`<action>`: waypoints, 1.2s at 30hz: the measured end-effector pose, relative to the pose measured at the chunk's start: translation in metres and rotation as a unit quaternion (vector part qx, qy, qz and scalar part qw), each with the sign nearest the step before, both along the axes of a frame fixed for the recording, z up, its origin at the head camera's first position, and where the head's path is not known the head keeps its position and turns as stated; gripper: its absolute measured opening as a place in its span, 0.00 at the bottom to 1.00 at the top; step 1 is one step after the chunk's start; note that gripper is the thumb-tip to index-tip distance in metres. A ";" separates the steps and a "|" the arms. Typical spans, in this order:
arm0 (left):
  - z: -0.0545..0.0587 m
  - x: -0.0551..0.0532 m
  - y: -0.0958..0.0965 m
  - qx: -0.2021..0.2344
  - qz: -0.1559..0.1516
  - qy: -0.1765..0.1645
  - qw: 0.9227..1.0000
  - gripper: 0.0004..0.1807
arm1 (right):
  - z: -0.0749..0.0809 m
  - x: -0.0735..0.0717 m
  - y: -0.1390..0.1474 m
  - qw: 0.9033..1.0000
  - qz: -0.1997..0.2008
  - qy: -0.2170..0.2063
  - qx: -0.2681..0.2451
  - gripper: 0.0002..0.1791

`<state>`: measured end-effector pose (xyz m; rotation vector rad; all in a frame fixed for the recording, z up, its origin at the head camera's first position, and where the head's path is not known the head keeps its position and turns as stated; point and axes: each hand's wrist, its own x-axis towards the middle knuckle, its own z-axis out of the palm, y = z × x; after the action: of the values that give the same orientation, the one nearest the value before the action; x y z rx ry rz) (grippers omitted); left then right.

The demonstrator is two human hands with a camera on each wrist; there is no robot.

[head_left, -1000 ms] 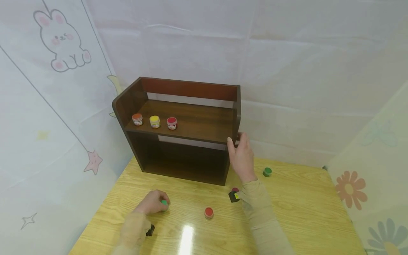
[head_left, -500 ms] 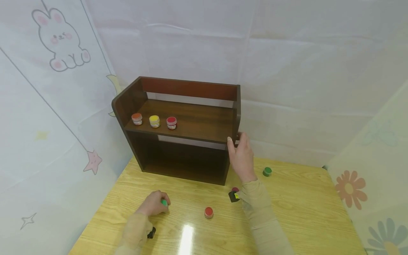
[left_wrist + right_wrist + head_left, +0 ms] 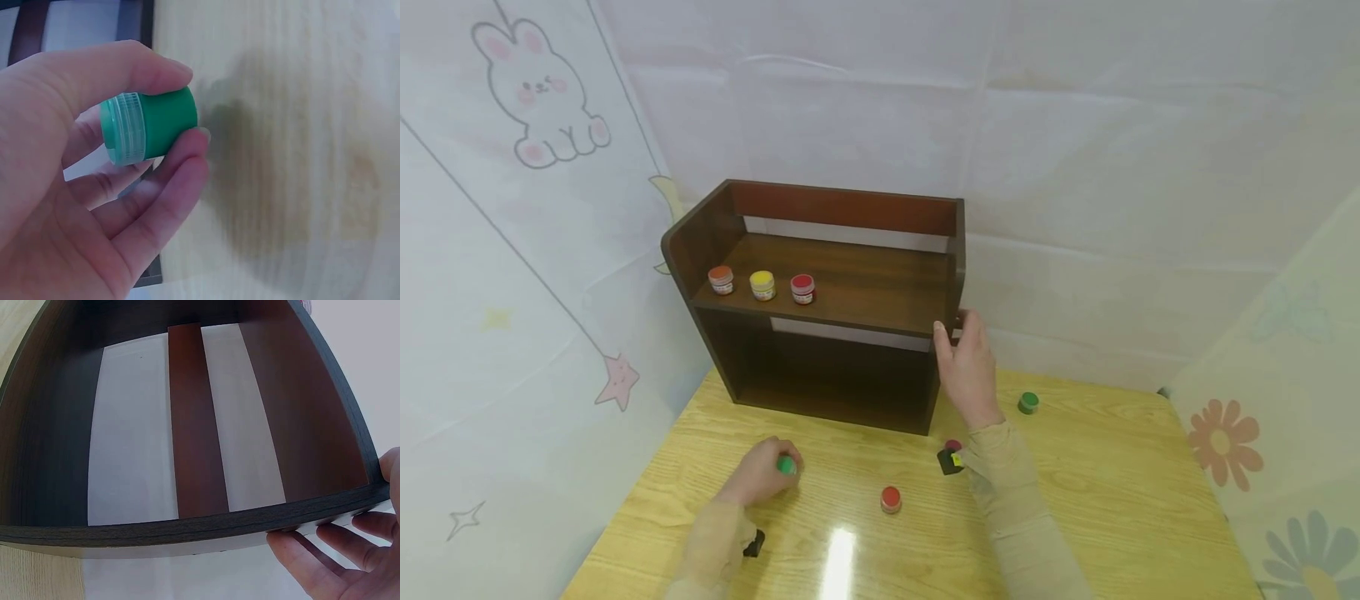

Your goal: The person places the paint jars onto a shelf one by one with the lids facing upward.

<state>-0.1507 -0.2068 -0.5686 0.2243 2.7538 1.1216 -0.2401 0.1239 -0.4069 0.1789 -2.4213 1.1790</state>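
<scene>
My left hand (image 3: 762, 473) pinches a small green paint jar (image 3: 787, 465) between thumb and fingers, above the table in front of the shelf. In the left wrist view the jar (image 3: 170, 122) lies tilted on its side, its clear-rimmed lid toward the palm and a shadow on the table beyond. My right hand (image 3: 970, 375) grips the right side of a dark brown two-tier shelf (image 3: 880, 292). Its thumb is at the front edge; in the right wrist view the fingers (image 3: 306, 559) press the outer side panel. Orange (image 3: 722, 281), yellow (image 3: 763, 286) and red (image 3: 802, 289) jars stand on the upper board.
A red jar (image 3: 891, 500) stands on the wooden table (image 3: 1120, 500) between my forearms. Near the right wrist is a dark red jar (image 3: 953, 446), partly hidden by a black wrist device (image 3: 950, 462). A dark green jar (image 3: 1028, 403) stands right of the shelf.
My left hand has risen a little toward the shelf with the green jar, whose lid now shows more. The right hand stays on the shelf's side.
</scene>
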 end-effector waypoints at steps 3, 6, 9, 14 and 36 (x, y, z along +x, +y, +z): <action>0.003 -0.002 0.002 0.009 0.011 -0.002 1.000 0.15 | 0.000 -0.001 0.001 1.000 0.000 0.001 0.001 0.24; 0.007 -0.004 0.005 0.007 0.018 -0.002 1.000 0.17 | -0.001 -0.001 0.001 1.000 -0.001 -0.003 -0.001 0.24; 0.012 -0.007 0.007 0.012 0.018 0.016 1.000 0.16 | -0.001 0.000 0.001 1.000 -0.001 -0.008 -0.005 0.24; 0.017 -0.013 0.011 0.014 0.020 0.055 0.998 0.13 | 0.000 0.001 0.000 1.000 0.001 -0.012 -0.008 0.24; 0.049 -0.025 0.028 0.026 0.037 0.100 0.994 0.16 | -0.001 0.000 0.000 1.000 0.001 -0.006 -0.010 0.23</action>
<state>-0.1762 -0.1792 -0.5196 0.2565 2.9306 1.2528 -0.2405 0.1239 -0.4079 0.1692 -2.4193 1.2097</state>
